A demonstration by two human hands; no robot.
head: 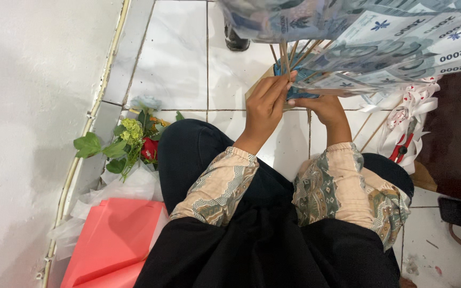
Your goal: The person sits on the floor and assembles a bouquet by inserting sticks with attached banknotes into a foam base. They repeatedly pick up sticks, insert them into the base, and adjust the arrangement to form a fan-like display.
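Head view: the left hand (265,104) is closed around a bundle of thin wooden sticks (285,56), fingers curled tight just below a fan of grey-blue paper banknotes (380,42) mounted on them. The right hand (321,104) grips the same bundle from the other side, touching the left. The bundle stands over the white tiled floor (177,53), ahead of the knees. Near the floor's left edge lie artificial flowers with green leaves (129,141) and coral-pink wrapping paper (110,242). White ribbon (409,114) lies right.
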